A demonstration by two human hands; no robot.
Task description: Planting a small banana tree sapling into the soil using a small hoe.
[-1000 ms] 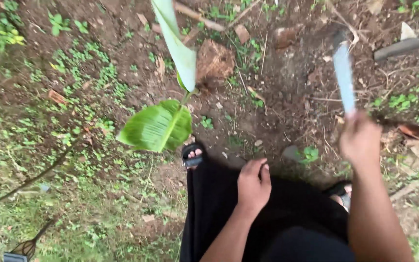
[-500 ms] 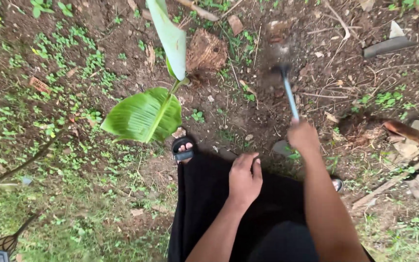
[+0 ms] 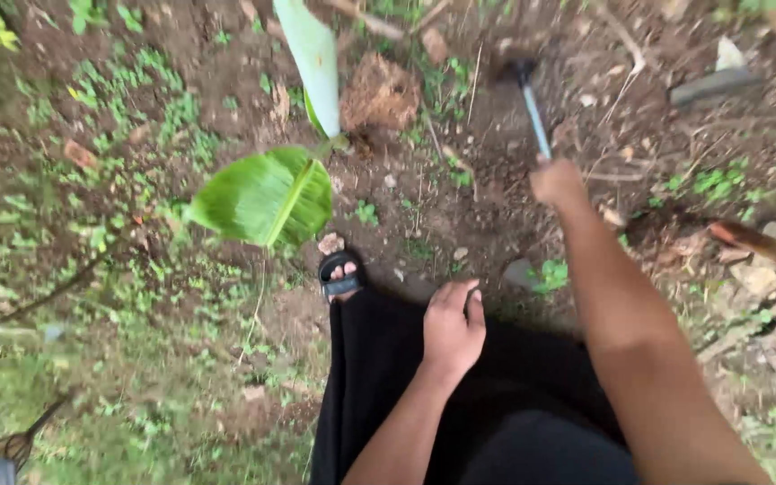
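My right hand [image 3: 557, 181] is stretched forward, gripping the handle of a long blade [image 3: 532, 110] whose tip is down in the dark soil [image 3: 505, 153] at the top middle. My left hand [image 3: 452, 329] rests flat on my black garment [image 3: 388, 377] over my thigh, fingers loosely together and holding nothing. A young banana plant [image 3: 267, 196] with a broad green leaf and a pale rolled leaf [image 3: 313, 58] stands to the left of the blade. My sandalled left foot [image 3: 339, 275] shows below the leaf.
A brown husk clump [image 3: 379, 90] lies beside the plant's base. Low weeds and grass cover the ground at left. Stones, dry sticks and a grey slab [image 3: 709, 85] lie at right. A dark tool [image 3: 2, 454] sits at the bottom left corner.
My right hand swung the blade down from a raised position and forward into the soil, the arm now extended. My left hand stayed on my thigh. The view shifted slightly.
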